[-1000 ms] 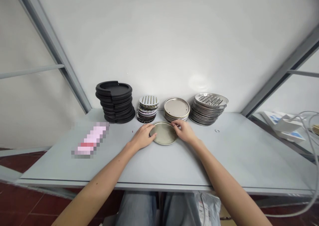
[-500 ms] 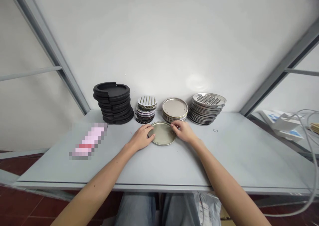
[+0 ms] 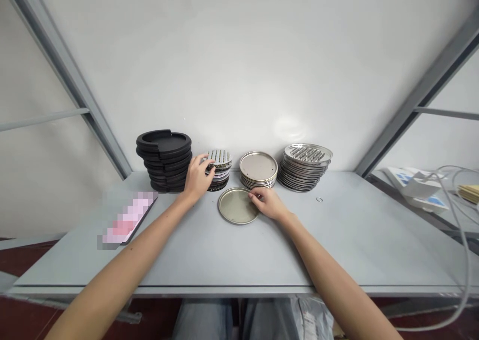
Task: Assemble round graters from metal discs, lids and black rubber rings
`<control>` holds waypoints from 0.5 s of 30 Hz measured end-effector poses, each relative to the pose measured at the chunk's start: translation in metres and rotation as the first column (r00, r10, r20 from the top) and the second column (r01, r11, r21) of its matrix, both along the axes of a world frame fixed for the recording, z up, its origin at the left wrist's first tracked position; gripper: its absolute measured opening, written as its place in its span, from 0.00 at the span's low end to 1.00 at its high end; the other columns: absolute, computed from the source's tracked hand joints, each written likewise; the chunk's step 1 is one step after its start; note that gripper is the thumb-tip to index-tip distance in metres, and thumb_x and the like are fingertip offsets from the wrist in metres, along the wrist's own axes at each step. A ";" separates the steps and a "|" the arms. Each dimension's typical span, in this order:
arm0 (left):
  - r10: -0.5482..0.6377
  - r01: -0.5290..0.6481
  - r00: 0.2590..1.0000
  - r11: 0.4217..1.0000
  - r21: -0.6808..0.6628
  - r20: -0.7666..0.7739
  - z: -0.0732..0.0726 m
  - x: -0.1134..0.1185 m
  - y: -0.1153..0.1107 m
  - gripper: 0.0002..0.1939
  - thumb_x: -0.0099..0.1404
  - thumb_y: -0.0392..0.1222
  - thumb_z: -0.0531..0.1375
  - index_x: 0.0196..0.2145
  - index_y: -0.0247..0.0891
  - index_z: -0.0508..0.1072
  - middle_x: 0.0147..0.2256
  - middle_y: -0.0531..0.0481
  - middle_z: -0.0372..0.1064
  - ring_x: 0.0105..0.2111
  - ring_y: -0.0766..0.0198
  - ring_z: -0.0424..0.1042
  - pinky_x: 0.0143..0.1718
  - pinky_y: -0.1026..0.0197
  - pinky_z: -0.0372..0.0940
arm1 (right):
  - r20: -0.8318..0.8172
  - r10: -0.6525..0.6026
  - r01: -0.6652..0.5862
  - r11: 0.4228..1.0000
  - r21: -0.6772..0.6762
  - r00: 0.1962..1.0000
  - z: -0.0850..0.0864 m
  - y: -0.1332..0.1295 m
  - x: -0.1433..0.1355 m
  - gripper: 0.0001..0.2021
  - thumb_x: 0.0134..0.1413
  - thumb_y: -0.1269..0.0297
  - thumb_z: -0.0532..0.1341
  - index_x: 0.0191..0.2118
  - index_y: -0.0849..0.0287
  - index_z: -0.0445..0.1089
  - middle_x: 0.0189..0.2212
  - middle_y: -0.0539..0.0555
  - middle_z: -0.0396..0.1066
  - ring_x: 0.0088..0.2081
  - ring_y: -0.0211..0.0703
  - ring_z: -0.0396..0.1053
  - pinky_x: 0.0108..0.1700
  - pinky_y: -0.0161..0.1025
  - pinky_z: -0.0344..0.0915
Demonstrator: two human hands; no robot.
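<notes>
A shallow round metal plate [image 3: 238,207] with a raised rim lies flat on the table. My right hand [image 3: 269,202] is at its right side, fingers curled over the rim. My left hand [image 3: 198,179] reaches to a stack of round boards [image 3: 220,157] with rows of small dots on the white top one. Its fingers are apart, with the tips at the left edge of the top board. Whether they touch it I cannot tell.
Black ring-shaped trays [image 3: 166,160] are stacked left of the boards. To the right stand a stack of metal plates [image 3: 259,165] and a stack of patterned metal discs [image 3: 309,153]. A small ring [image 3: 319,199] lies at right. A blurred-out pink phone-like object [image 3: 130,217] lies at left.
My left hand has let go of the metal plate and moved up and left to the stack of boards. My right hand stays at the plate's right rim. The view has shifted slightly.
</notes>
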State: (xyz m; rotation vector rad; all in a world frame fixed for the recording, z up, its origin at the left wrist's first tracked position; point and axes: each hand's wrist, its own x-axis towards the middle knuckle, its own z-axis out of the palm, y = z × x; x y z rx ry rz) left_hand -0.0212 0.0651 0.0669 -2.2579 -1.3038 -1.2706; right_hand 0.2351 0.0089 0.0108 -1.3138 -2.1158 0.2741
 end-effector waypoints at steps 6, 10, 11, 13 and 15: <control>0.024 -0.027 0.988 0.999 -0.018 -0.154 0.007 -0.010 0.018 0.08 0.63 0.38 0.59 0.39 0.38 0.75 0.48 0.44 0.68 0.50 0.51 0.64 0.53 0.50 0.60 | 0.010 0.009 -0.009 1.000 -0.006 1.000 0.000 0.001 0.000 0.11 0.58 0.66 0.53 0.32 0.58 0.72 0.29 0.52 0.75 0.30 0.39 0.68 0.35 0.34 0.61; 0.001 -0.001 0.974 1.000 0.001 -0.227 0.010 -0.015 0.022 0.09 0.65 0.38 0.56 0.41 0.38 0.75 0.48 0.43 0.69 0.50 0.52 0.64 0.52 0.50 0.60 | 0.010 0.002 -0.001 1.000 -0.023 1.000 -0.002 0.002 0.001 0.11 0.58 0.65 0.53 0.32 0.58 0.73 0.28 0.52 0.74 0.29 0.39 0.67 0.34 0.34 0.60; -0.007 0.009 0.970 1.000 0.006 -0.244 0.010 -0.016 0.023 0.09 0.66 0.38 0.56 0.40 0.38 0.75 0.48 0.43 0.69 0.50 0.53 0.64 0.52 0.50 0.60 | 0.008 0.001 0.000 1.000 -0.027 1.000 -0.002 0.003 0.001 0.11 0.58 0.65 0.53 0.32 0.58 0.73 0.28 0.52 0.74 0.29 0.39 0.67 0.34 0.34 0.60; -0.020 0.025 0.961 1.000 0.016 -0.275 0.012 -0.017 0.024 0.09 0.66 0.38 0.55 0.38 0.38 0.75 0.48 0.43 0.69 0.51 0.53 0.64 0.51 0.50 0.60 | 0.006 -0.002 0.002 0.999 -0.032 1.000 -0.003 0.003 0.001 0.11 0.58 0.65 0.53 0.32 0.58 0.73 0.28 0.51 0.74 0.29 0.38 0.67 0.34 0.34 0.60; -0.028 0.037 0.954 0.999 0.023 -0.299 0.012 -0.017 0.025 0.09 0.67 0.38 0.55 0.36 0.39 0.75 0.47 0.43 0.69 0.51 0.53 0.64 0.51 0.50 0.59 | 0.008 -0.003 0.004 0.999 -0.035 1.000 -0.003 0.003 0.001 0.11 0.58 0.65 0.53 0.32 0.58 0.73 0.28 0.51 0.74 0.29 0.38 0.67 0.34 0.34 0.60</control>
